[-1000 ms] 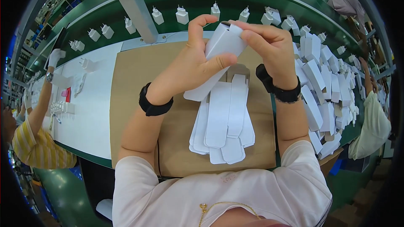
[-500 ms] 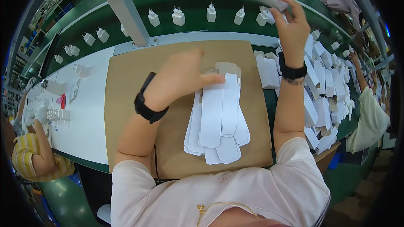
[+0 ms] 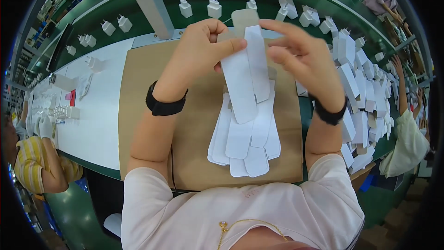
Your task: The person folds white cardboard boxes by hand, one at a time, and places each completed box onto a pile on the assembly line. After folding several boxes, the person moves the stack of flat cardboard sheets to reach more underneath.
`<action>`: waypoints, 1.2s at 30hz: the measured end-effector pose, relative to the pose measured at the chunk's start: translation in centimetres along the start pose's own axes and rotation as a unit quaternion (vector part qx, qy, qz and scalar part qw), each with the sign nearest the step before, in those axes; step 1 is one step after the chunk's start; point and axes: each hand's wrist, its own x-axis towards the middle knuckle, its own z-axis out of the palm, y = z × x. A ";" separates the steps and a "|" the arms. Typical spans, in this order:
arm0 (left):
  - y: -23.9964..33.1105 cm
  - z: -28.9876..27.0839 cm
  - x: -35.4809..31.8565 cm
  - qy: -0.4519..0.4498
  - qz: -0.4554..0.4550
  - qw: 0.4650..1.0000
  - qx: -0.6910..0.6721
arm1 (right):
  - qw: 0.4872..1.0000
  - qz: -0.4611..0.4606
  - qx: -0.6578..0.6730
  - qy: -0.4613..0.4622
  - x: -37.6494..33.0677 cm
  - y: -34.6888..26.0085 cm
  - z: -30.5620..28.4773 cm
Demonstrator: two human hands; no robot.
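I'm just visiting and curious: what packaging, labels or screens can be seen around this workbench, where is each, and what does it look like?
Flat box blank: held up in the left hand, right hand beside it; long, white, brown tab.
Stack of blanks: on the brown mat; white, fanned strips.
Folded boxes: piled at the right; small, white.
Screens: none clearly visible.

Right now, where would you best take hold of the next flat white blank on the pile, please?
Probably by its near rounded end: the blanks in the pile fan out toward the person, so their lower tabs stick out free over the brown mat. Come from the near side with the free right hand, since the left hand already pinches a raised blank.
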 end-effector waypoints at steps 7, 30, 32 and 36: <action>-0.1 0.2 -0.8 0.200 0.123 0.971 0.035 | 0.969 -0.193 -0.120 0.091 0.8 0.1 5.3; -1.7 1.2 -0.7 -0.001 0.280 0.958 -0.068 | 0.903 -0.109 0.390 0.145 1.7 -0.1 6.1; -1.0 0.6 -1.1 -0.033 0.227 0.969 -0.086 | 0.907 -0.115 0.389 0.110 1.7 0.7 5.9; -1.0 0.6 -1.1 -0.096 0.153 0.978 -0.102 | 0.914 -0.132 0.383 0.036 1.8 2.5 5.0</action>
